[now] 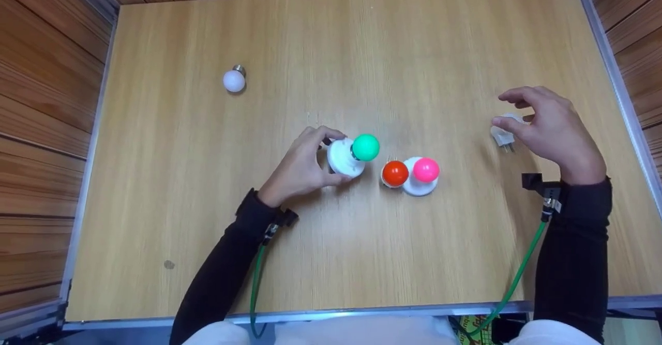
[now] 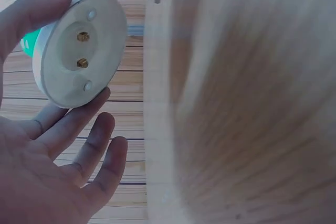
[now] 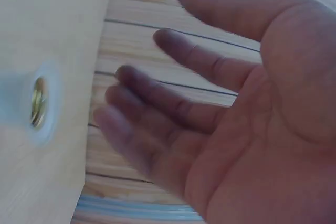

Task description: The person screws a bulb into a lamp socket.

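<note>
My left hand (image 1: 297, 171) grips the rim of a round white lamp holder (image 1: 341, 160) between thumb and fingers, with a green bulb (image 1: 365, 147) seated in it. The left wrist view shows the holder's underside, with two brass terminals (image 2: 82, 36); it is tilted and off the table. Over on the right, my right hand (image 1: 561, 133) hovers with loosely bent fingers above a white plug-in bulb socket (image 1: 501, 137), partly hidden by the hand. In the right wrist view this socket's brass-threaded opening (image 3: 38, 102) stands apart from the fingers.
A red bulb (image 1: 394, 173) in a pronged white socket stands beside a pink bulb (image 1: 426, 170) in a round white holder (image 1: 420, 189). A loose white bulb (image 1: 234, 81) lies at the back left. Wood-panelled walls (image 1: 46, 117) border the table (image 1: 310, 262).
</note>
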Demonstrator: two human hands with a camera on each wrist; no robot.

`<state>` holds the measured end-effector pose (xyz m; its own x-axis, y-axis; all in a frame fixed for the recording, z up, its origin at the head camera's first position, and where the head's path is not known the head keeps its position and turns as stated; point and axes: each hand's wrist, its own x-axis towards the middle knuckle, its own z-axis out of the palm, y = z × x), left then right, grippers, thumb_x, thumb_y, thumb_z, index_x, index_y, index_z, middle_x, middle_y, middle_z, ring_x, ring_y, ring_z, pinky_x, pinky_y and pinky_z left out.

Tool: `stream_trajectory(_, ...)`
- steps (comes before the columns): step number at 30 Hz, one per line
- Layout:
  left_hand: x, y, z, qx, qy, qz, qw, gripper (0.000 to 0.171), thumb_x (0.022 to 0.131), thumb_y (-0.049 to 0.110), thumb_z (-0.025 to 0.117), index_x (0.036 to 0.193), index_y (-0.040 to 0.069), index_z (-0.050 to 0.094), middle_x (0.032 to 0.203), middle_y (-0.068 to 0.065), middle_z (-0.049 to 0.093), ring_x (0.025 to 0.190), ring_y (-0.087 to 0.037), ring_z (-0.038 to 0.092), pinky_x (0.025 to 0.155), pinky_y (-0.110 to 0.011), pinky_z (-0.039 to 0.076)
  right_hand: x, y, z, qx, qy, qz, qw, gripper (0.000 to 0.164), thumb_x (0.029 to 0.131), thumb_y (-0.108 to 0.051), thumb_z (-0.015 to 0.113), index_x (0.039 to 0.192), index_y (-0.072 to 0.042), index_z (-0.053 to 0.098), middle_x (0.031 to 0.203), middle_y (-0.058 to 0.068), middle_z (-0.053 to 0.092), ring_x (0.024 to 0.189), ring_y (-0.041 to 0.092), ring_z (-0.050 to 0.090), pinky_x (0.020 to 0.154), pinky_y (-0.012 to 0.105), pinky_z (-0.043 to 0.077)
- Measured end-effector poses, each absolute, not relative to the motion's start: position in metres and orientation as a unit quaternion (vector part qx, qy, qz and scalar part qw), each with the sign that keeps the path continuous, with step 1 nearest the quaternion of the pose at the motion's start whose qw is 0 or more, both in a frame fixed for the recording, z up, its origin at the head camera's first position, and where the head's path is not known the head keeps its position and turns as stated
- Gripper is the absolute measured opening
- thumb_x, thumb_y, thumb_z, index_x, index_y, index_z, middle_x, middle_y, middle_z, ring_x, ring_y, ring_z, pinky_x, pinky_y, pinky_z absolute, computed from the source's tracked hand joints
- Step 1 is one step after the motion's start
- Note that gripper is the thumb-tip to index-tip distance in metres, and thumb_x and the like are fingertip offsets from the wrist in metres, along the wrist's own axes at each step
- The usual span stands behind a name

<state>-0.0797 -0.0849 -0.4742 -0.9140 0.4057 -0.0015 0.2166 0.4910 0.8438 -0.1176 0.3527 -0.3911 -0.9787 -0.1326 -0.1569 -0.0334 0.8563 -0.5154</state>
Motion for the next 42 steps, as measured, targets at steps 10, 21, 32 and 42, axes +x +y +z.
stream_trajectory(10, -0.074, -0.079, -0.490, 0.175, 0.860, 0.457, 0.142, 0.075, 0.066, 0.024, 0.102, 0.131, 0.018, 0.066, 0.133, -0.001, 0.068, 0.121, -0.024, 0.055, 0.107, -0.039, 0.048, -0.122, 0.367, -0.405, 0.007, 0.961, -0.207, 0.184, 0.077, 0.099, -0.047, 0.072, 0.158, -0.008, 0.044, 0.149, 0.034, 0.043, 0.127, 0.051, 0.043, 0.092, 0.057, 0.040)
stream_trajectory(21, -0.074, -0.069, -0.490, 0.217, 0.895, 0.367, 0.128, 0.080, 0.068, 0.023, 0.101, 0.137, 0.012, 0.063, 0.136, -0.005, 0.071, 0.119, -0.027, 0.059, 0.106, -0.044, 0.055, -0.124, 0.368, -0.414, 0.045, 0.946, -0.182, 0.263, 0.097, 0.095, -0.044, 0.077, 0.169, -0.013, 0.020, 0.154, 0.044, 0.026, 0.115, 0.051, 0.044, 0.086, 0.059, 0.046)
stream_trajectory(32, -0.072, -0.059, -0.486, 0.229, 0.914, 0.309, 0.126, 0.087, 0.074, 0.023, 0.098, 0.149, 0.016, 0.053, 0.144, -0.001, 0.071, 0.123, -0.026, 0.061, 0.106, -0.045, 0.055, -0.129, 0.365, -0.425, 0.039, 0.948, -0.181, 0.258, 0.080, 0.095, -0.031, 0.075, 0.159, -0.009, 0.032, 0.142, 0.040, 0.036, 0.113, 0.051, 0.043, 0.086, 0.060, 0.046)
stream_trajectory(42, -0.080, -0.085, -0.456, 0.178, 0.921, 0.301, 0.171, 0.091, 0.082, 0.010, 0.089, 0.161, 0.018, 0.043, 0.161, -0.007, 0.053, 0.145, -0.026, 0.051, 0.124, -0.045, 0.048, -0.130, 0.365, -0.434, 0.006, 0.959, -0.184, 0.214, 0.050, 0.099, -0.015, 0.066, 0.142, 0.001, 0.045, 0.130, 0.040, 0.049, 0.117, 0.054, 0.045, 0.092, 0.067, 0.044)
